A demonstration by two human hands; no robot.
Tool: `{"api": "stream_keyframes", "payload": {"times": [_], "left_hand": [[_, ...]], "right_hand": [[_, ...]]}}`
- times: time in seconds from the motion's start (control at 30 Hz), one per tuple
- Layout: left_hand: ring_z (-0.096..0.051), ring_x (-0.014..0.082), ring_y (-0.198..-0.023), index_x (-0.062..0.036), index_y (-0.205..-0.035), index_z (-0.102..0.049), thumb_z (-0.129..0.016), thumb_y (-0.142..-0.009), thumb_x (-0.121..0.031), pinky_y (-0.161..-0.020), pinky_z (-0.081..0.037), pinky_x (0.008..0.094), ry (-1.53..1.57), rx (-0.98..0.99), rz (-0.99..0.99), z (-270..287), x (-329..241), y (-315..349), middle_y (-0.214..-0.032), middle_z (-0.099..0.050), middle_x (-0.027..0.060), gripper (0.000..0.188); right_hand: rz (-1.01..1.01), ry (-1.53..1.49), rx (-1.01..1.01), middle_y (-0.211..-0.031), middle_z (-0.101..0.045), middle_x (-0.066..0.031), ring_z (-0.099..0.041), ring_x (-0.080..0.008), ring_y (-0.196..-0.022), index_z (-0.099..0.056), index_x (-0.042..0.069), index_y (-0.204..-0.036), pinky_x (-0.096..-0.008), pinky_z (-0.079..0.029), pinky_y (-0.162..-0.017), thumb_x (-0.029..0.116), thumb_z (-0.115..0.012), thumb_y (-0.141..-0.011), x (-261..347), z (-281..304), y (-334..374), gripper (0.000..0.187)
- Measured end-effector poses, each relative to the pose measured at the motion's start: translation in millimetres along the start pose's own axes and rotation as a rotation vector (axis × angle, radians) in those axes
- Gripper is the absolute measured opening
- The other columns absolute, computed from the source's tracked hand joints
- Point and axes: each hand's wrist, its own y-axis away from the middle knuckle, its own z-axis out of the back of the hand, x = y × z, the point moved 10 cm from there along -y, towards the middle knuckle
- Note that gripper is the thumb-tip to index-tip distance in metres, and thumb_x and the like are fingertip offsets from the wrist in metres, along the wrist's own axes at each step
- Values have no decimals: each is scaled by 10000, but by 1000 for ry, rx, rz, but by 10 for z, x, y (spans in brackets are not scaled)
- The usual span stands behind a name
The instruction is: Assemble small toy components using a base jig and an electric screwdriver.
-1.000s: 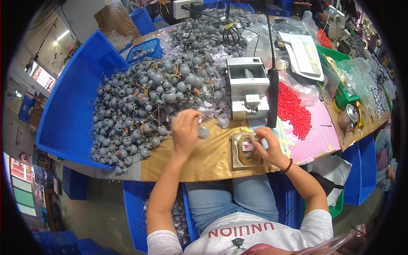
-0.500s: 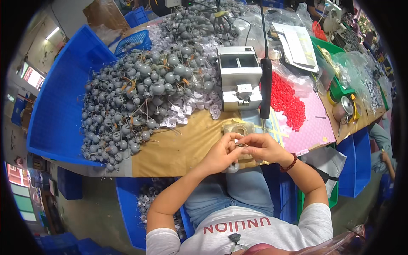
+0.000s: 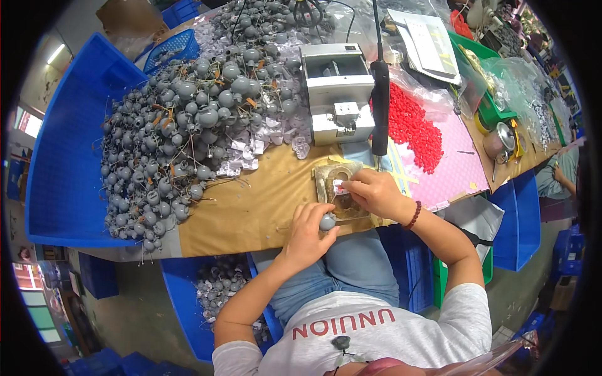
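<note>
My left hand (image 3: 306,235) is curled round a smooth grey ball-shaped part (image 3: 327,222) at the near side of a worn block fixture (image 3: 323,177). Over the fixture's hollow, my right hand (image 3: 378,195) has its thumb and finger pinched at a small white piece (image 3: 338,186) with a red spot on it. Those fingertips cover part of the piece, so how firmly they grip it is hard to see. A black power screwdriver (image 3: 380,106) hangs upright just beyond the fixture.
A heap of grey ball parts with wires (image 3: 182,131) spills from a big blue bin (image 3: 69,144) at left. White pieces (image 3: 241,153) lie beside it. A white box-shaped machine (image 3: 338,84) stands behind the fixture; small red pieces (image 3: 414,135) are piled on the right.
My hands were together over the fixture and have parted. The left moved nearer me with the grey ball part; the right now reaches into the hollow. The whole view shifted slightly.
</note>
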Motion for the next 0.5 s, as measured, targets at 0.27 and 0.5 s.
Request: {"api": "stream_keyframes", "payload": {"times": [0.27,0.5], "left_hand": [[-569,340,-1088,-42,-1171,-659,-762,-807,-100,-962,-467,428,-50,58,-57,-107,-28,-3,-1150,-646,131,383],[-545,343,-1145,-58,-1193,-651,-743,-810,-90,-994,-446,452,-196,40,-14,-22,69,-31,-1218,-623,125,395]], "right_hand": [[96,143,197,-959,-628,-63,-646,-258,-881,-708,100,-1094,-378,-554,-703,125,-709,-743,94,-162,-54,352],[125,157,272,-1011,-584,-81,-627,-266,-929,-684,63,-1135,-378,-557,-719,115,-679,-771,138,-214,-9,368]]}}
